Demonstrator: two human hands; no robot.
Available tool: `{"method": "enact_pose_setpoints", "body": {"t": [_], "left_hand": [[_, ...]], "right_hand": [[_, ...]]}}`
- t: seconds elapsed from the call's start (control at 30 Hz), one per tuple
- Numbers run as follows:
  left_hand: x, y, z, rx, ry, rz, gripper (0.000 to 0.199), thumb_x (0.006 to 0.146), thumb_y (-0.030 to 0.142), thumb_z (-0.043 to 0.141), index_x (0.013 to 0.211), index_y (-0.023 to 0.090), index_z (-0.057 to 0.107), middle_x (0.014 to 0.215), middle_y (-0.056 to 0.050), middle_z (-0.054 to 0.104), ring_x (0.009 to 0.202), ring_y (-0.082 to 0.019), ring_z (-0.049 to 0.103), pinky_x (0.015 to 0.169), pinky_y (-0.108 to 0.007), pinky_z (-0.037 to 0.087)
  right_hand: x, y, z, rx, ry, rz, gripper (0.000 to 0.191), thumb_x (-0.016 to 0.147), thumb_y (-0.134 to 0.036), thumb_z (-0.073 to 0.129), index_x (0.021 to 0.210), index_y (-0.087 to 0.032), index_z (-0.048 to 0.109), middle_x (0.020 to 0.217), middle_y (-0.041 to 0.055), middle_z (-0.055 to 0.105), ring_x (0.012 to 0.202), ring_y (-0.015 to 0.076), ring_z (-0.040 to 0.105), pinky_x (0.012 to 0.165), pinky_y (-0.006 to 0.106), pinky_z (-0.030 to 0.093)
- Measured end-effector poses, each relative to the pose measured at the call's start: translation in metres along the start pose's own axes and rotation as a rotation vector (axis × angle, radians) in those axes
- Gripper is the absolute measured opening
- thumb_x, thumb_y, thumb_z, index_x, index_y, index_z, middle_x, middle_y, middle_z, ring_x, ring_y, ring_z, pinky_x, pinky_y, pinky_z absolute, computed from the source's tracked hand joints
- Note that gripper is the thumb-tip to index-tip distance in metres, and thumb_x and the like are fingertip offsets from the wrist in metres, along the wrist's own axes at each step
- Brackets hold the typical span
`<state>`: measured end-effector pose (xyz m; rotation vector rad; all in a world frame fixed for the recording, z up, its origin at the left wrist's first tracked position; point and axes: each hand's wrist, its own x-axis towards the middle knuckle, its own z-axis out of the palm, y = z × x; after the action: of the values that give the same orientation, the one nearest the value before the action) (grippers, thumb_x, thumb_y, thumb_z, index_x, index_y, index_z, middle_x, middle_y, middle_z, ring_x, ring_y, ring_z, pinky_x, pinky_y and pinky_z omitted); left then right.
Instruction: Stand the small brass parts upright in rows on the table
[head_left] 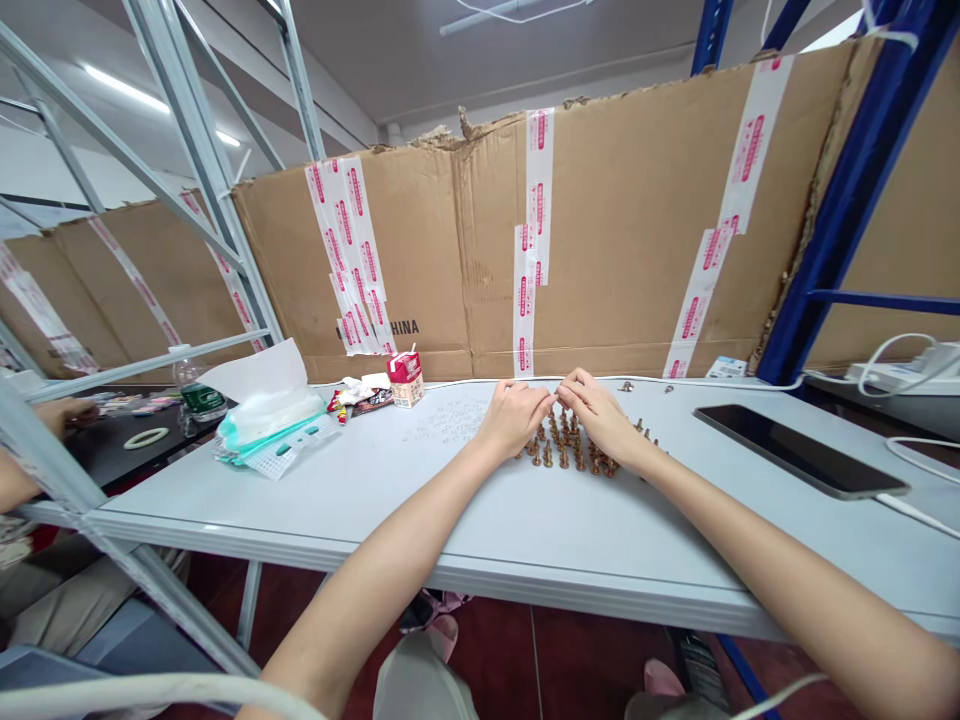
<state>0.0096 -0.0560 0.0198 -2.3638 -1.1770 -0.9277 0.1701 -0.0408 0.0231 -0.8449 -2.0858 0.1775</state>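
Note:
Several brass-coloured screws (564,455) stand upright in rows on the grey-white table (360,500). Over their left side is my left hand (516,415), its fingers bent and pressed together. My right hand (596,415) arches over the right part of the rows, fingers also closed. The fingertips of both hands almost meet above the far rows, and whatever they pinch is too small to make out. Left of my left hand lie scattered small clear pieces (450,420), which look like thin rings. My hands hide some of the screws.
A black phone (799,450) with a white cable lies at right. On the left are a red and cream drink carton (406,380), wrappers (367,397) and a teal-and-white packet (274,430). A cardboard wall (615,250) closes the back. Another person's arm (45,425) shows far left.

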Motion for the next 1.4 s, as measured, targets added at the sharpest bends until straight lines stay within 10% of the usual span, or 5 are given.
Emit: {"method": "enact_pose_setpoints", "body": {"t": [0.6, 1.07, 1.4], "left_hand": [[0.003, -0.004, 0.021, -0.986, 0.005, -0.344, 0.034, 0.088, 0.038, 0.033, 0.066, 0.016, 0.047, 0.053, 0.002, 0.051, 0.052, -0.01, 0.05, 0.057, -0.023, 0.04], [0.002, 0.0, 0.019, -0.881, -0.009, -0.321, 0.031, 0.087, 0.037, 0.036, 0.072, 0.016, 0.052, 0.054, 0.002, 0.053, 0.053, -0.01, 0.05, 0.057, -0.022, 0.038], [0.005, -0.059, -0.001, -0.501, 0.207, -0.508, 0.016, 0.077, 0.024, 0.057, 0.085, 0.016, 0.069, 0.086, -0.005, 0.067, 0.077, -0.014, 0.057, 0.07, -0.024, 0.04]], "right_hand": [[0.001, 0.006, -0.003, -0.152, -0.039, 0.042, 0.033, 0.089, -0.039, 0.026, 0.074, -0.021, 0.048, 0.075, 0.0028, 0.054, 0.07, 0.0168, 0.05, 0.066, 0.03, 0.034], [0.003, 0.0, -0.007, 0.279, -0.086, 0.123, 0.021, 0.076, -0.039, 0.052, 0.079, -0.019, 0.055, 0.068, 0.0019, 0.061, 0.062, 0.015, 0.056, 0.062, 0.029, 0.043], [0.004, 0.071, -0.056, 0.267, 0.114, 0.383, 0.03, 0.067, -0.037, 0.061, 0.088, -0.017, 0.058, 0.076, 0.0052, 0.065, 0.058, 0.0124, 0.056, 0.06, 0.03, 0.047]]}}
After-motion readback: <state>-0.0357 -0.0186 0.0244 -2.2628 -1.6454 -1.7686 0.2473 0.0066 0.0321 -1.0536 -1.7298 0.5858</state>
